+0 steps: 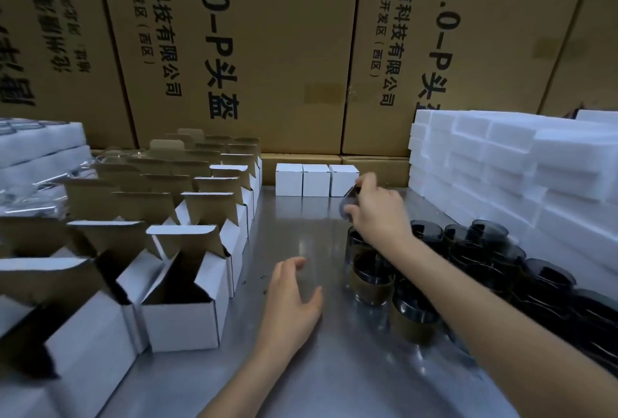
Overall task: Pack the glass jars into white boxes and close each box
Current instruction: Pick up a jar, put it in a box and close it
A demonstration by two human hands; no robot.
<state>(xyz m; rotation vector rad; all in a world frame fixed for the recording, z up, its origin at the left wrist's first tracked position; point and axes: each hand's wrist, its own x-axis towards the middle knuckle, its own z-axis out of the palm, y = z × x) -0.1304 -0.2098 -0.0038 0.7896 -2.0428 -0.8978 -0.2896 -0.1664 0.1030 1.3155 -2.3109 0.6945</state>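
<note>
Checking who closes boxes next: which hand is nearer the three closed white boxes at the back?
Right. The right hand, gripping a dark glass jar, is just in front of the three closed white boxes; the left hand hovers well nearer the person.

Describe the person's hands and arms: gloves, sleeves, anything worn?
Both hands are bare, no gloves. The left hand and right hand show no rings, and neither wrist carries a watch or band. Both forearms are uncovered as far as the frame shows; no sleeve edge is in view.
</note>
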